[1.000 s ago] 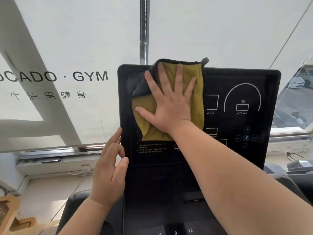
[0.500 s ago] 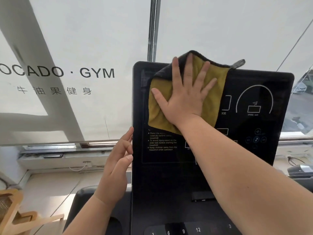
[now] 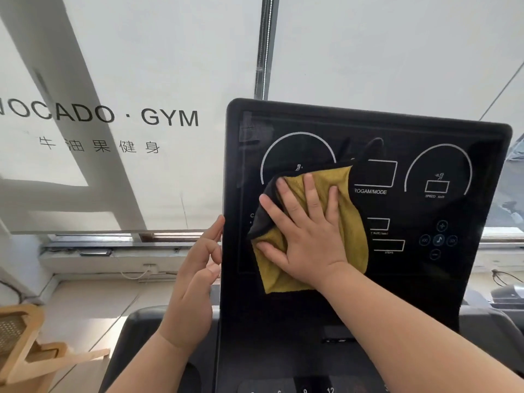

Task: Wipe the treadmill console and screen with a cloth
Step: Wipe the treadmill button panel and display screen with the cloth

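Head camera: our right hand (image 3: 309,236) lay flat and spread wide, palm pressing the yellow-and-black cloth (image 3: 348,211) against the left-middle of the treadmill screen (image 3: 425,279); it gripped nothing, only pinned the fabric. Our left hand (image 3: 192,282) stood loosely open, fingertips touching the console's left edge (image 3: 224,194). We judged the cloth soft, light and prone to bunching, best held under a flat palm; the glossy panel looked smooth and slippery, wanting moderate pressure.

"GYM" on window blind (image 3: 158,66); "SPEED" on screen (image 3: 425,131)
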Available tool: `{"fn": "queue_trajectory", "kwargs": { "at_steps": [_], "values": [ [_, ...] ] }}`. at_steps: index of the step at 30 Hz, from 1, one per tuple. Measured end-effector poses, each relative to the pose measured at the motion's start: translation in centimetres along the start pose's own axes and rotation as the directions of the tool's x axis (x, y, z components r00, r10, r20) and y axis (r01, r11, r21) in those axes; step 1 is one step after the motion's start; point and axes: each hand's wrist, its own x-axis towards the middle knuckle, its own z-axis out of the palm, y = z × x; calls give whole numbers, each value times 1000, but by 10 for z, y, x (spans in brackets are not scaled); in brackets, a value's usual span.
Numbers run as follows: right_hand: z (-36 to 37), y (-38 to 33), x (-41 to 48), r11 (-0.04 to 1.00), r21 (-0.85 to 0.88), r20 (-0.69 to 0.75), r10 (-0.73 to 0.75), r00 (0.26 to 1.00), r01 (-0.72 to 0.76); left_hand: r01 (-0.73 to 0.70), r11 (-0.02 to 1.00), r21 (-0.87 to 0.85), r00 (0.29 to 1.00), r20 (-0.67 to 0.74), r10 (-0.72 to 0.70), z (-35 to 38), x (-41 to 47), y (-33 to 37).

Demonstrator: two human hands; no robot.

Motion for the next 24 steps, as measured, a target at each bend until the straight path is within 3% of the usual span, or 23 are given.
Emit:
{"fn": "queue_trajectory", "kwargs": {
  "at_steps": [4,12,15,24],
  "values": [
    [-8,15,13,998,-34,-3,-60,998,60,-4,1000,18,1000,8,4,-1,-2,0],
    [-58,27,136,996,-56,-17,70,997,-71,27,1000,-2,1000,11,-27,-8,-3,-2],
    [-51,19,120,997,-60,-22,53,998,-55,48,998,40,999,5,-48,-22,-8,-15],
    [-9,-37,21,999,41,95,27,995,-31,155,986,-58,987,-24,-157,-31,-46,-57]
  ]
}}
